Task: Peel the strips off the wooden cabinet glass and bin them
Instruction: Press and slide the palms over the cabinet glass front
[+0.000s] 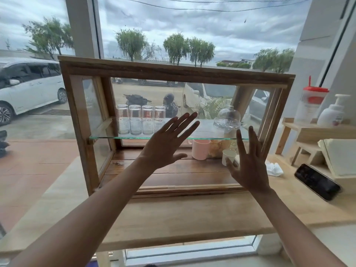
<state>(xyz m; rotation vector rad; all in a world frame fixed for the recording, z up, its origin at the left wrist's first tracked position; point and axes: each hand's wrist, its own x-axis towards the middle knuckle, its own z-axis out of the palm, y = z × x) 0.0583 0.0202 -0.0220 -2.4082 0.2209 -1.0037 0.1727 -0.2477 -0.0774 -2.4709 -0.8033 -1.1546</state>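
A wooden cabinet with glass panes stands on a wooden counter in front of a big window. My left hand is raised before the cabinet's open front, fingers spread, holding nothing. My right hand is up beside it toward the cabinet's right side, fingers also spread and empty. A glass shelf inside carries several upturned glasses and a clear domed jar. I cannot make out any strips on the glass in this view.
A pink cup and a white paper cup stand on the cabinet floor. To the right lie a crumpled tissue and a black phone. A small wooden rack holds a red-lidded jug and a pump bottle.
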